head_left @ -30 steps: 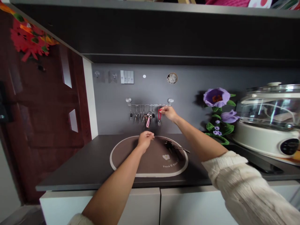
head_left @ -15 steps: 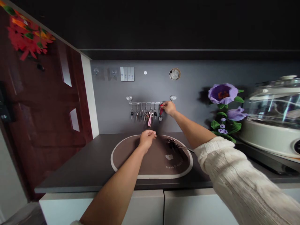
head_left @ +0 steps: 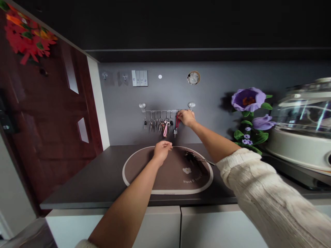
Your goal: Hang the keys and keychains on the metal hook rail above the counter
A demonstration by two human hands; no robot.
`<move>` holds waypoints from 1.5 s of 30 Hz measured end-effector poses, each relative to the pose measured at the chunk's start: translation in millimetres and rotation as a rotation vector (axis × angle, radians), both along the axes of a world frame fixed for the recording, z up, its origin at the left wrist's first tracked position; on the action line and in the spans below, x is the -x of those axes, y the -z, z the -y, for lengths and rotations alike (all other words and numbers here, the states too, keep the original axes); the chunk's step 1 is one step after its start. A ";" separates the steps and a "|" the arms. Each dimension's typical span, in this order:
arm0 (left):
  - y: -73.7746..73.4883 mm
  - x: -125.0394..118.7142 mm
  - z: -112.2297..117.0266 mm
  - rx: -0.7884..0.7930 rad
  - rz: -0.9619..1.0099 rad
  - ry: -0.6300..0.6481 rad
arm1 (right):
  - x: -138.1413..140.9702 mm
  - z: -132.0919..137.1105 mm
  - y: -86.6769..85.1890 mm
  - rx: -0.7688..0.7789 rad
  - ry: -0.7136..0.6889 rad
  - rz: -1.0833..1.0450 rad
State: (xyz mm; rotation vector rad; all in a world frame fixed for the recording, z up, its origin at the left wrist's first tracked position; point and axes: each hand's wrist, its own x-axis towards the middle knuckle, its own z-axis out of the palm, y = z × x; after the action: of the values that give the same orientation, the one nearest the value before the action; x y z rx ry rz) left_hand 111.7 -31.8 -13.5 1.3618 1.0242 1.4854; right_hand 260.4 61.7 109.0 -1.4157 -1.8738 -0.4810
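A chrome hook rail [head_left: 157, 111] is fixed to the grey wall, and several key bunches [head_left: 157, 124] hang from it, one with a pink strap. My right hand [head_left: 186, 117] reaches up to the rail's right end, its fingers pinched on a red key strap [head_left: 177, 123] with a key dangling below. My left hand [head_left: 162, 150] hovers over the oval brown mat [head_left: 141, 172] on the dark counter, fingers curled closed; what it holds is too small to make out. A dark bunch of keys [head_left: 191, 157] lies on the mat to the right.
Purple artificial flowers [head_left: 248, 113] stand at the wall on the right. A white cooker with a glass lid [head_left: 302, 127] sits at the far right. A dark red door [head_left: 43, 113] with a red decoration is at the left. Light switches [head_left: 139, 78] sit above the rail.
My right hand has moved slightly up to the rail's right end with the red strap. The left hand has barely moved. The camera has tilted a little.
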 end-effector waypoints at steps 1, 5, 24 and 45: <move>-0.4 0.1 0.4 0.001 -0.001 0.001 | 0.0 0.9 0.1 0.003 -0.001 0.017; -1.1 0.5 1.6 0.007 -0.011 0.007 | -0.6 4.5 2.2 0.036 -0.013 0.064; 5.2 -0.1 0.5 -0.037 -0.105 0.085 | -13.8 79.6 62.5 0.245 -0.402 -0.380; 12.9 -1.0 0.0 -0.021 -0.243 0.179 | -39.0 98.8 112.3 0.688 -0.366 -0.239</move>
State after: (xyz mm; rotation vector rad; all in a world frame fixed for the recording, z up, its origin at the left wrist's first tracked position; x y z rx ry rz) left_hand 112.6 -31.8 -26.4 1.6335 1.0083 1.2231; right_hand 299.3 -37.0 -3.4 -1.3997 -2.1224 0.5421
